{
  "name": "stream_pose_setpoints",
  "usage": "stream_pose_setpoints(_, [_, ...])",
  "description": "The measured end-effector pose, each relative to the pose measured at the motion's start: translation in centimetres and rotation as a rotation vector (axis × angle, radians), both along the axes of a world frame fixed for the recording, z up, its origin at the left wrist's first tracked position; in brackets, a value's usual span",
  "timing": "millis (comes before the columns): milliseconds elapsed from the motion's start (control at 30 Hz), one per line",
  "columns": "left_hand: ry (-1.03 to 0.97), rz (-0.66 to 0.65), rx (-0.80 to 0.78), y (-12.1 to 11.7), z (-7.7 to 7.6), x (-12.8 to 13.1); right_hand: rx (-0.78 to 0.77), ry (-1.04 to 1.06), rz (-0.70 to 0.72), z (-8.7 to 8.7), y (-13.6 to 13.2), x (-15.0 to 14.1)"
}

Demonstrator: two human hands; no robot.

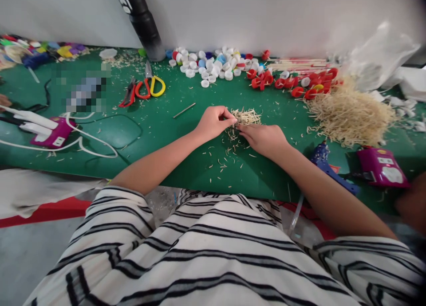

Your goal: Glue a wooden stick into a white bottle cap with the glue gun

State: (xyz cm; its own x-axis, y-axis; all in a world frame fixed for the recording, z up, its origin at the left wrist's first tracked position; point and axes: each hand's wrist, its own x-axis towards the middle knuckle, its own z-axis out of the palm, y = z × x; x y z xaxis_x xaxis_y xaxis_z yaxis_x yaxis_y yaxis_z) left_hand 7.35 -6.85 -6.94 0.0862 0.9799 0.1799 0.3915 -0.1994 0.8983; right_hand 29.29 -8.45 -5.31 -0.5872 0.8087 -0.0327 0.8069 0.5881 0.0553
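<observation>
While the left hand [212,122], in the head view, is pinching the straw clump [249,116] at its left edge, thumb and finger together, the right hand [266,139] is touching the near side; its grip is hidden, cannot tell. Clump is lying mid-scene on the green table [186,164]. Straw pile [354,115] is sitting right; scissors [148,70] are lying left.
</observation>
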Motion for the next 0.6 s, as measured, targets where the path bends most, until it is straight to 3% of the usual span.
stream_pose_setpoints(600, [-0.037, -0.016, -0.025, -0.25, 0.05, -0.37, -0.005, -0.112, 0.017, 0.25, -1.07, 0.60])
